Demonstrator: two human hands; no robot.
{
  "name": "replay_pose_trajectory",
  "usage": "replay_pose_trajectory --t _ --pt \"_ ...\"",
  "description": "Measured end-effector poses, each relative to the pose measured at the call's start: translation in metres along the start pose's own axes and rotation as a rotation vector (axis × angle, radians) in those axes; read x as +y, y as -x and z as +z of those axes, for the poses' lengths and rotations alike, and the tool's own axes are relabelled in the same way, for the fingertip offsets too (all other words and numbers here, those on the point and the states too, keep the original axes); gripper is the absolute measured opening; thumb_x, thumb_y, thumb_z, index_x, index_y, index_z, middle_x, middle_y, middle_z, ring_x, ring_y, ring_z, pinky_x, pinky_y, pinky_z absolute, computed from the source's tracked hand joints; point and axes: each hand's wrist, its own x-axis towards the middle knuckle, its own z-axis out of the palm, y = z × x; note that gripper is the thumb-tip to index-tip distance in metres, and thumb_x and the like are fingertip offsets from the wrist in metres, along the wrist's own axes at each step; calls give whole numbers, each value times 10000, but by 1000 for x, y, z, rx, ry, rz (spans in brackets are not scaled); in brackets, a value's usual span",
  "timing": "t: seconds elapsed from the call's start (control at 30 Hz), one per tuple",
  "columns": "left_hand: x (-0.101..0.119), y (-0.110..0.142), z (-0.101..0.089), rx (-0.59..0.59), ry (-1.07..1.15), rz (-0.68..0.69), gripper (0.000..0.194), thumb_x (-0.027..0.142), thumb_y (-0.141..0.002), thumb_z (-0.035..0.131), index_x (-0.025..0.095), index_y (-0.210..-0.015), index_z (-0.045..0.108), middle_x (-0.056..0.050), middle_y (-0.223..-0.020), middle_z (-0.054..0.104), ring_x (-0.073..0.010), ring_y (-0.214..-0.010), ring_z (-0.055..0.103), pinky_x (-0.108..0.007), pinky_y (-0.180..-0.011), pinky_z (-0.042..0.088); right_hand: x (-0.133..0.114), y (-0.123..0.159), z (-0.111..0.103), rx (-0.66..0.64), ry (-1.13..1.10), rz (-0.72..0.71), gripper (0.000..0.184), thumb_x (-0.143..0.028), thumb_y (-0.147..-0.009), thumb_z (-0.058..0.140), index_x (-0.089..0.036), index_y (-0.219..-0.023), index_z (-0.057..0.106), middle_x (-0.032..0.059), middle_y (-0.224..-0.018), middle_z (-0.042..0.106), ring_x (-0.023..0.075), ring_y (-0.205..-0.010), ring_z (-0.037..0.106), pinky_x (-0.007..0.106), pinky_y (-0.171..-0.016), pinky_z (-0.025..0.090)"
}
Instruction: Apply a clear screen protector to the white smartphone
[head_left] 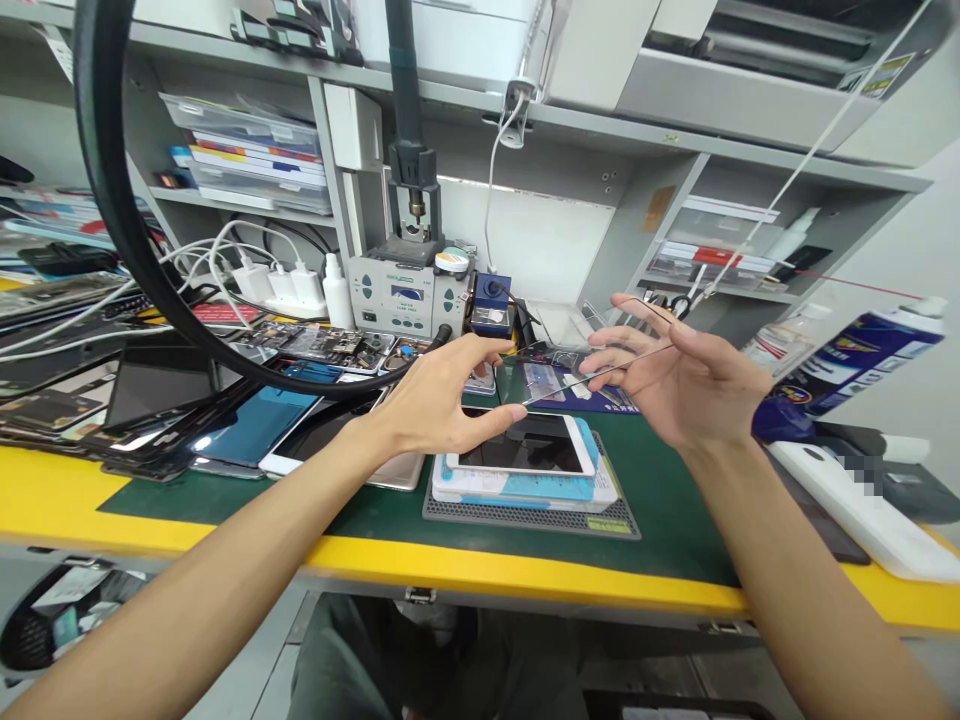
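Clear sheet [556, 374], hand-held

Left hand [459, 395]: thumb and fingers parted, gripping sheet's left end. White-framed tablet [525, 443]: flat upon box [525, 488], below sheet. Right hand [686, 375]: fingers spread, holding sheet's right end. Spray can [862, 360]: far right.

Bright, even light; stretched wide-angle edges.
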Motion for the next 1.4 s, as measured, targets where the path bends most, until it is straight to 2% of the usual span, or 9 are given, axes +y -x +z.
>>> replay_pose_trajectory --t 0.23,0.4,1.17,1.4 --pt "0 0 0 1 10 -1 681 574 -894 661 162 -1422 540 -123 -1249 686 -247 -1044 669 -407 -921 529 0 0 0 -4 29 -2 370 -471 -853 604 -291 -1173 648 73 -1030 749 318 -875 715 506 -753 591" --pt "0 0 0 2 4 0 669 578 -891 659 173 -1411 545 -124 -1238 689 -257 -1042 679 -412 -911 534 1 0 -1 -13 25 -5 374 -464 -859 599 -286 -1184 648 69 -1020 747 307 -882 720 476 -738 592" --pt "-1 0 1 -7 9 4 658 571 -904 647 176 -1419 536 -119 -1237 683 -255 -1041 677 -414 -918 530 1 -1 -2 -18 90 -25 367 -510 -855 617 -317 -1165 651 68 -1028 752 330 -897 723 554 -803 595" --pt "-1 0 1 -9 9 5 660 574 -907 641 163 -1414 539 -117 -1214 685 -256 -1036 672 -413 -904 524 1 0 -2 -16 42 -10 352 -467 -873 597 -296 -1174 656 76 -1032 746 317 -887 717 517 -767 593"
